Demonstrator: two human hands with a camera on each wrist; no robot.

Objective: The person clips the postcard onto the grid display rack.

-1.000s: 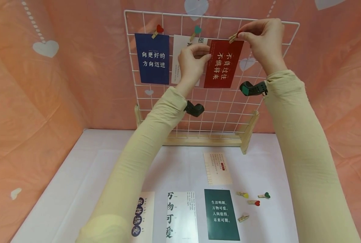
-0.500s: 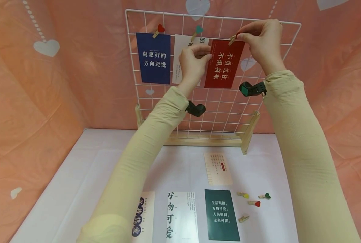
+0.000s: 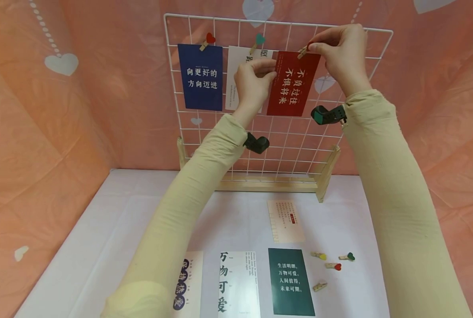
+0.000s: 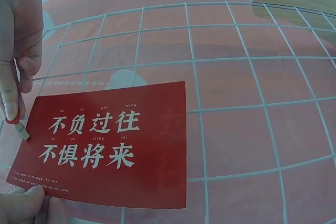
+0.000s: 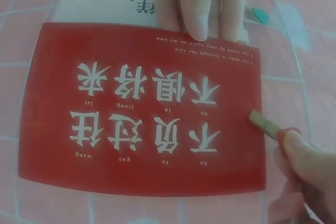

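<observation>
A red card (image 3: 289, 88) with white lettering lies against the white wire grid (image 3: 288, 145), to the right of a white card and a blue card. Along the red card's left edge, my left hand (image 3: 253, 86) pinches it between thumb and fingers. My right hand (image 3: 345, 57) pinches a small wooden clothespin (image 3: 303, 52) with a red heart at the red card's top edge. In the right wrist view the tip of that clothespin (image 5: 262, 124) overlaps the card's edge. The blue card (image 3: 200, 77) and white card (image 3: 232, 88) hang from heart clothespins.
On the table lie a pale pink card (image 3: 285, 221), a green card (image 3: 291, 282), a white card (image 3: 239, 282) and a card with blue circles (image 3: 194, 282). Several loose clothespins (image 3: 333, 266) lie to their right. A wooden base (image 3: 266, 184) supports the grid.
Almost nothing differs. Both hands keep hold of the red card and the clothespin in nearly the same place; the right forearm has shifted very slightly left.
</observation>
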